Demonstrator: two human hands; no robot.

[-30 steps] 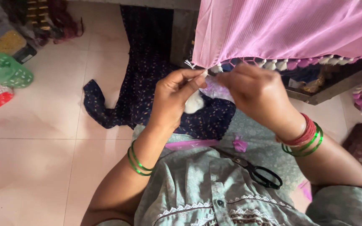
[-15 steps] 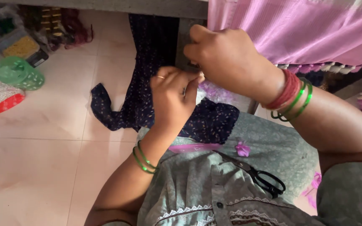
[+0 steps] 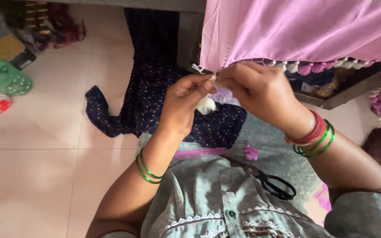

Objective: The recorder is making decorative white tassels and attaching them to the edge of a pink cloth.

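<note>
Closely, hands (image 3: 219, 86) pinching pink cloth (image 3: 300, 31) hem

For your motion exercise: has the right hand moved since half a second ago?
Yes. The right hand dropped from above the left hand to beside it, below the pink fabric's tasselled edge.
</note>
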